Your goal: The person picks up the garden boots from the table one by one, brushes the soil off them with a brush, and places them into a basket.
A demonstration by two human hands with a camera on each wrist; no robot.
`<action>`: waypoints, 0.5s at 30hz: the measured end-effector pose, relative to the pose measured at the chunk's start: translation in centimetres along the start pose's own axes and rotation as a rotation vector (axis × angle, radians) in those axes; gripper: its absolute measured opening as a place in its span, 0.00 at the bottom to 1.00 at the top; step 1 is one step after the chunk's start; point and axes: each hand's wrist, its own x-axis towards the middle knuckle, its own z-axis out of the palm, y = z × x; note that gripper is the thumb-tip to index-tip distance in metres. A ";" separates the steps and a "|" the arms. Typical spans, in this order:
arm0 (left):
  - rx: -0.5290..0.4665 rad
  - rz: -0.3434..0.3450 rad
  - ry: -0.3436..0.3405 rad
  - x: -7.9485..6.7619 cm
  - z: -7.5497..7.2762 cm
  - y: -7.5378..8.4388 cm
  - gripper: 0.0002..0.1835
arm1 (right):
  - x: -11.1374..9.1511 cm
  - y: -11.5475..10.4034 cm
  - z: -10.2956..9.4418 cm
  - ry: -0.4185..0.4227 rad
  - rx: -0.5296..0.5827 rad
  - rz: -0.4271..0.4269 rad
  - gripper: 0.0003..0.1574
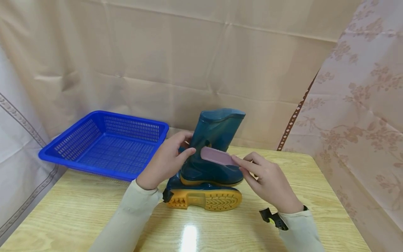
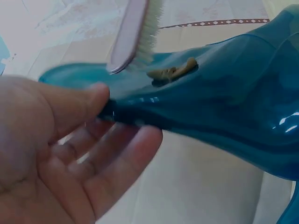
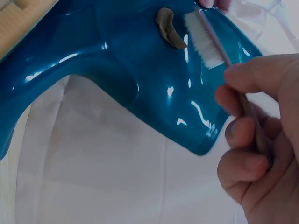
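Note:
A teal rain boot point(image 1: 218, 127) with a yellow sole stands tilted on the table. My left hand point(image 1: 165, 161) grips the rear edge of its shaft, thumb on one side and fingers on the other. In my right hand point(image 1: 270, 180) I hold a pink brush point(image 1: 217, 155) by its handle. Its white bristles point(image 3: 203, 42) face the shaft, close beside a brown lump point(image 3: 168, 28) stuck there. From the left wrist, the lump point(image 2: 173, 73) shows just beyond the brush head point(image 2: 128, 39). A second boot point(image 1: 206, 199) lies on its side in front, sole toward me.
At the left stands a blue plastic basket point(image 1: 104, 171) with slotted walls. The wooden table point(image 1: 283, 241) reaches back to a beige cloth curtain point(image 1: 189, 52). A flowered cloth point(image 1: 362, 122) hangs along the right side.

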 end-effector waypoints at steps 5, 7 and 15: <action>0.028 0.077 -0.036 -0.2 0.0 0.2 0.18 | 0.1 -0.2 0.2 -0.009 0.012 -0.038 0.35; 0.036 0.078 -0.029 -0.1 0.0 0.2 0.18 | 0.1 -0.1 0.2 -0.012 -0.014 -0.021 0.34; 0.036 0.043 -0.006 0.1 0.4 -0.3 0.19 | -0.2 0.4 0.4 -0.046 -0.041 0.048 0.29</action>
